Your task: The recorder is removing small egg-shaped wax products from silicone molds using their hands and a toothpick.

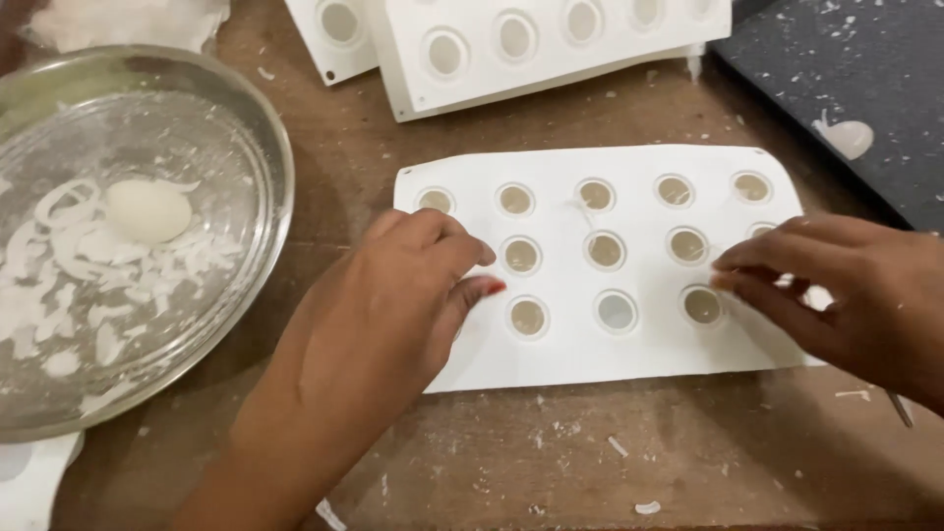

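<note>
White silicone mould sheet (pixel 590 344) lies flat on the wooden bench (pixel 688 452), about mid-bench, its far edge just short of two more white moulds (pixel 472 59) stacked at the bench's far edge. The sheet has rows of round cavities, most filled w/ a beige set material; one in the near row (pixel 617 311) looks paler, maybe empty, can't tell for sure. Left hand (pixel 393 295) sits on the sheet's left edge, fingers curled, fingertips pressed or pinched at the sheet's surface near the left-hand cavities; nothing visibly held. Right hand (pixel 846 285) is over the right edge, thumb and forefinger drawn close together as if pinching a thin flake or the mould's rim, but what's between them is too small to make out. To the left, a steel dish (pixel 246 128) near the bench's left edge holds white shavings and one smooth white oval piece (pixel 147 209). A dark slab (pixel 846 88) w/ a white blob on it sits at the far right corner. Judgement: working this sheet well likely calls for one hand pinning the sheet flat while the other works one cavity at a time, peeling gently so set pieces don't crack, and keeping scrap flakes off the filled cavities.
</note>
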